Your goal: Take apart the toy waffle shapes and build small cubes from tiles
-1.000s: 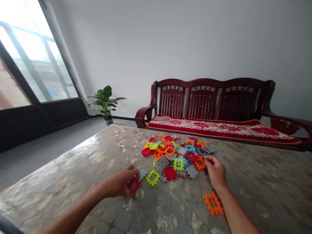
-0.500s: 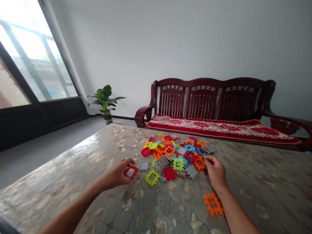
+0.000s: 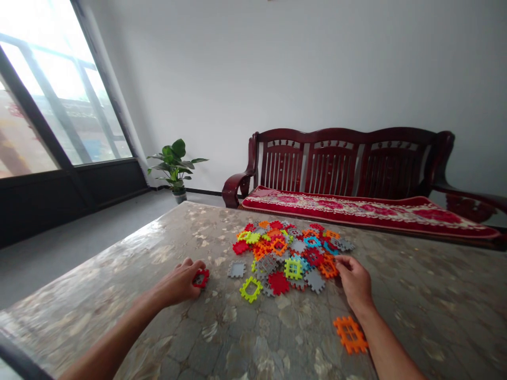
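Note:
My left hand is closed on a red square interlocking tile with an open middle, left of the pile. At the pile's right edge, my right hand pinches the border of an orange windowed tile; its fingertips are partly hidden. Between my hands lies a heap of notched plastic tiles in red, orange, grey, blue and lime green. On its near side are a lime frame tile, a solid red tile and a grey tile. A grey square tile lies apart on the left.
A separate orange window tile lies beside my right forearm. The patterned table carries all the tiles. Beyond it stand a dark red wooden bench with a floral cushion and a potted plant.
My left hand has drawn the red tile leftward, away from the grey square tile. My right hand stays by the orange tile. The view has shifted slightly.

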Demonstrator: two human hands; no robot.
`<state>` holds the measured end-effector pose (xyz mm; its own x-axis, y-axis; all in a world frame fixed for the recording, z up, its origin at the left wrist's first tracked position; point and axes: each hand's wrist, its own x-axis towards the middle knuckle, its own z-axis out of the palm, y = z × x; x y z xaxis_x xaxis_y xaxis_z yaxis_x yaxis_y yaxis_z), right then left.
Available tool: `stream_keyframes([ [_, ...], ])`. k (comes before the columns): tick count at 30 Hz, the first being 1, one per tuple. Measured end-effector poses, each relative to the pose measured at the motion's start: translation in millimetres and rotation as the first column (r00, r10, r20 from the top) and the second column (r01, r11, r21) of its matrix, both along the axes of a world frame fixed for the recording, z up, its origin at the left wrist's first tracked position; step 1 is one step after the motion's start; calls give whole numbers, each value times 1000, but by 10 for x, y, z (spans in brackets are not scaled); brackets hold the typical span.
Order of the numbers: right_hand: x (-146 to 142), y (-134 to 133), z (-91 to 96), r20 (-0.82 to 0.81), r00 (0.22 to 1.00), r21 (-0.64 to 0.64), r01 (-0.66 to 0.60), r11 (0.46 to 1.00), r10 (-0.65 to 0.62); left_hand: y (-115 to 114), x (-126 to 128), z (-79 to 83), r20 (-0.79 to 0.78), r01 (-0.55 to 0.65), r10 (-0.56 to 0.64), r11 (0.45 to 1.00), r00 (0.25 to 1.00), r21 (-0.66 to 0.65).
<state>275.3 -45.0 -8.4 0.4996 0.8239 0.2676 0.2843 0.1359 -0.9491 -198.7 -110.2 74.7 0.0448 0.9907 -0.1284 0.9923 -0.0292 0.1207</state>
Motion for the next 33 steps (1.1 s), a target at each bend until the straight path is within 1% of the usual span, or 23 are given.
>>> stream_keyframes([
  [3,-2,2,-3,-10,1000,2,0,1000,0,63,30,10,13,19,-18,1000,1000,-14],
  [7,-14,-7,12,-24,1000,-12,-12,1000,11,205,133,48,120,54,-57,998,991,33],
  [10,-22,-14,27,-31,999,-25,-10,1000,9,324,327,111,166,66,-81,993,983,93],
  [13,-27,-15,39,-25,1000,-23,-5,1000,5,409,569,168,177,142,-163,982,971,124],
  [17,-36,-20,55,-17,1000,-29,-9,1000,8,468,805,161,83,259,-260,966,962,31],
  [19,-42,-28,67,-16,1000,-22,-4,1000,4,492,868,137,51,284,-283,959,958,-6],
  [22,-49,-38,84,-11,1000,-13,5,1000,-6,523,910,121,55,289,-288,957,956,-6],
  [27,-51,-33,73,-15,1000,-3,-16,1000,16,478,903,170,160,293,-295,955,942,33],
  [30,-47,-24,52,-4,1000,1,-10,1000,10,360,947,208,208,323,-333,943,920,81],
  [33,-41,-20,38,-2,1000,-2,-8,1000,8,221,1057,221,188,376,-378,925,906,51],
])
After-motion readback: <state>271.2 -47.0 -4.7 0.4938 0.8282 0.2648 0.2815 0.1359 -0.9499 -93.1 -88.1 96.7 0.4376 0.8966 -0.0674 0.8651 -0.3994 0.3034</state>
